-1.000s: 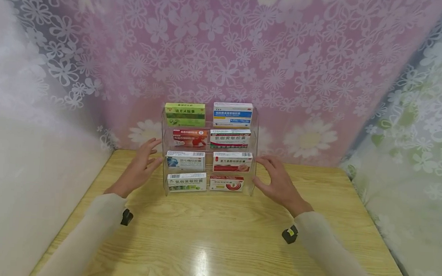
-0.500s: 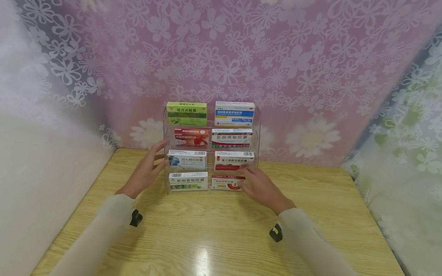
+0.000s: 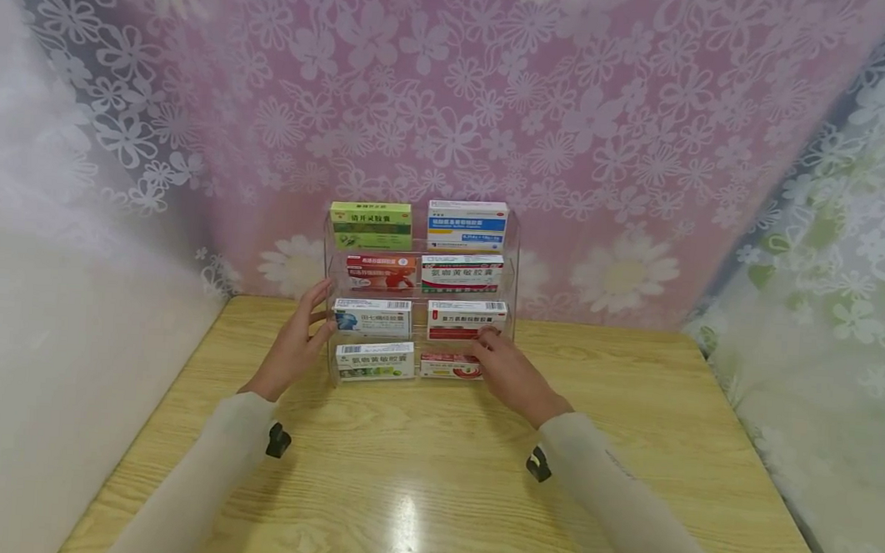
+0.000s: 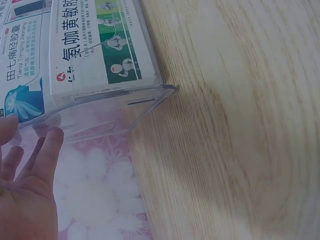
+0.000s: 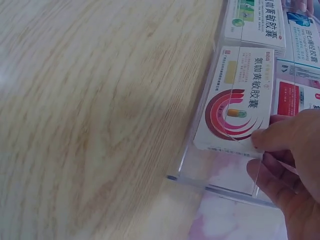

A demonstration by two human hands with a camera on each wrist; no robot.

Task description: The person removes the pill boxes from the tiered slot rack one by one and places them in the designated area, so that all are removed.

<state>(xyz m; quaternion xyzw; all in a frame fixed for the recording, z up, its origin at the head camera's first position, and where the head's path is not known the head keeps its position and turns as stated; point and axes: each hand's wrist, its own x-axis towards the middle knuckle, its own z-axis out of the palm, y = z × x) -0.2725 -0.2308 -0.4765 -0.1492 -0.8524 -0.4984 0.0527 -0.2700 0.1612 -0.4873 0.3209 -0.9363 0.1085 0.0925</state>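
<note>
A clear tiered rack (image 3: 418, 339) stands upright on the table, with medicine boxes in two columns. My left hand (image 3: 294, 345) is at its left side, fingers mostly straight; in the left wrist view its fingertips (image 4: 54, 136) rest against the clear side panel. My right hand (image 3: 516, 376) is at the lower right of the rack, and pinches the upper right corner of the white medicine box with red swirls (image 5: 237, 107) in the bottom tier. That box still sits in its slot, its right end partly hidden by the hand in the head view. Above it is a white-and-red box (image 3: 459, 317).
A green box (image 3: 371, 225) and a blue-and-white box (image 3: 467, 226) fill the top tier. Below them are an orange-red box (image 3: 379, 271) and several white ones. A pink flowered curtain (image 3: 450, 127) hangs behind the wooden table (image 3: 372, 482), and pale walls flank it.
My right hand has moved left from the rack's right edge to the front of its lower right boxes. The left hand stays at the left side, its forearm shifted slightly right.
</note>
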